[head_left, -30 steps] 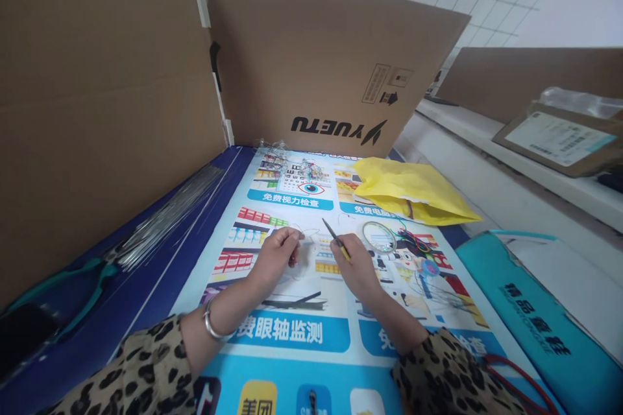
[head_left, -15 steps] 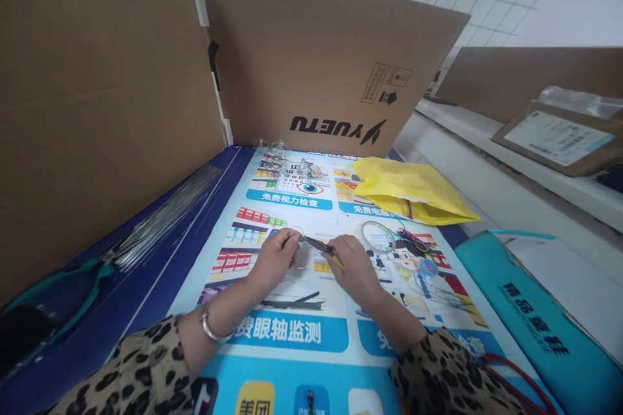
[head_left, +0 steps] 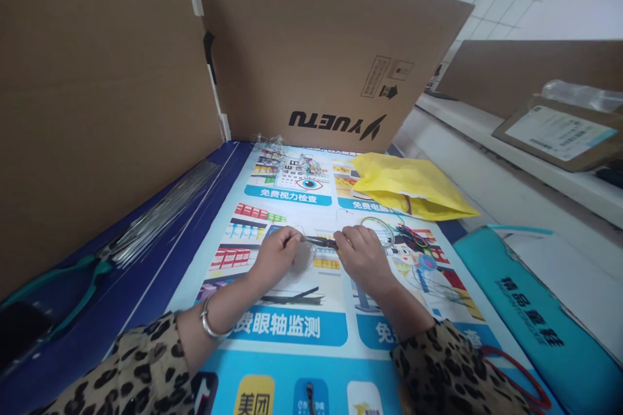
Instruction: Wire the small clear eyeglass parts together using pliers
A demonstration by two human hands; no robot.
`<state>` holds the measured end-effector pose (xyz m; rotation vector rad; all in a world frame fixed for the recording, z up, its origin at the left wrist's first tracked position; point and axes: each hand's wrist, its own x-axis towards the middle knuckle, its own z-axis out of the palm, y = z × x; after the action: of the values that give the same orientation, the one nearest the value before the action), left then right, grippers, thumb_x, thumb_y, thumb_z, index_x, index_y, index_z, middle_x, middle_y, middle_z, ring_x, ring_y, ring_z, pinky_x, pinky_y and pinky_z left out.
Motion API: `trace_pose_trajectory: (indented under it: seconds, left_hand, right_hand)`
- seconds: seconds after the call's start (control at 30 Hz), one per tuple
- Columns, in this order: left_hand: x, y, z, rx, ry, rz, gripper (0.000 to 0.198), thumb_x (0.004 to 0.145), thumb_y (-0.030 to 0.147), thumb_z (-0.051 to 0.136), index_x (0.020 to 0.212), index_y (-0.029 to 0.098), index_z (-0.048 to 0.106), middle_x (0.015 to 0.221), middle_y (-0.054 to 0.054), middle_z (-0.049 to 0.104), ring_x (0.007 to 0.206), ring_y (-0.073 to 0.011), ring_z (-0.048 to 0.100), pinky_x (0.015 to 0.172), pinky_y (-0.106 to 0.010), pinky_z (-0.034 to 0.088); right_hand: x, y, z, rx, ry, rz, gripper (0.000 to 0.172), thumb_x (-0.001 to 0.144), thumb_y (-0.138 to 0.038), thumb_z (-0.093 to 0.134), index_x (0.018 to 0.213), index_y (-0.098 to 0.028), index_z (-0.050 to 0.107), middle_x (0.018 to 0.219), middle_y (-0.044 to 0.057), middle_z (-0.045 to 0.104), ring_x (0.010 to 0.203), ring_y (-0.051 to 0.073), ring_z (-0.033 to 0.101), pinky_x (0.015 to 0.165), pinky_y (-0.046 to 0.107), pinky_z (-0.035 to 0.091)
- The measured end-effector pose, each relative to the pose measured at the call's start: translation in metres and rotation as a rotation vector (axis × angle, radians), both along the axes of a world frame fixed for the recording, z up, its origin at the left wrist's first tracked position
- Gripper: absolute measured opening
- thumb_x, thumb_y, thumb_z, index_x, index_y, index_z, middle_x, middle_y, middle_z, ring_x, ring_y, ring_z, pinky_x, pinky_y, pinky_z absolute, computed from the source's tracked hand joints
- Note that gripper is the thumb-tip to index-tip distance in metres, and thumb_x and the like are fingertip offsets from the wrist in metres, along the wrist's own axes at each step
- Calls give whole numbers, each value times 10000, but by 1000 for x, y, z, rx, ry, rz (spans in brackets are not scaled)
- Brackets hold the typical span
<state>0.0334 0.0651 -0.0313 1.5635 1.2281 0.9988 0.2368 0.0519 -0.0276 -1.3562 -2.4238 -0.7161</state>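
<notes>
Turned over since a second ago, the right hand (head_left: 367, 256) now has its knuckles uppermost, and its slim, dark metal long-nosed pliers (head_left: 321, 242), then well apart from the other hand and aimed away, lie nearly level with their tip at the left fingertips. The left hand (head_left: 277, 256) has hardly shifted, as have the things lying around.

That left hand pinches a very fine, pale wire (head_left: 298, 228) between thumb and forefinger, the other fingers curled in; the right grasps the pliers, its palm hiding the handles. The wire is between the two hands, above a blue and white printed sheet (head_left: 272, 363) on the dark blue desk (head_left: 150, 292); its full path is too faint to trace, and whether the pliers have closed on it I cannot tell.

To do this bending or gripping well, I would judge, keep the pinch right beside the metal tip so the wire cannot swing, take it near the very point, and turn the wrist slowly rather than pull. Squeezing hard could nick or kink so thin a strand, and a slip would send the tip into the left fingertips, so light, even pressure seems best.
</notes>
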Motion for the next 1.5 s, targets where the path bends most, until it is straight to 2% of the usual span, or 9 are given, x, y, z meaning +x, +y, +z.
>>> trace_pose_trajectory:
  seconds: [0.47,0.93,1.27,1.5]
  left_hand:
    - [1,1,-5,14,83,19,176,785,259,397,645,200,486,467,58,495,482,-111,490,532,-218,360]
    - [1,2,-3,-57,40,-22,179,778,269,402,631,198,474,445,57,485,447,-107,476,501,-209,361]
    - [0,4,-8,-99,-51,-53,172,781,277,404,647,195,474,446,60,464,436,-93,449,488,-197,357]
    - [0,3,-5,-105,-52,-64,183,777,292,413,642,193,485,447,55,462,437,-94,438,477,-197,350]
  right_hand:
    - [0,4,-4,90,-47,47,194,849,-153,415,956,-157,577,877,81,554,808,191,421,703,338,296]
    - [-2,4,-3,-1,10,22,137,834,-206,464,863,-169,593,825,74,546,788,194,417,686,325,306]
    - [-1,4,-5,-67,79,31,132,812,-253,507,878,-172,588,852,74,548,822,203,428,704,323,316]
    - [-2,3,-4,-94,59,17,120,810,-257,510,855,-173,582,830,65,544,813,197,424,705,318,316]
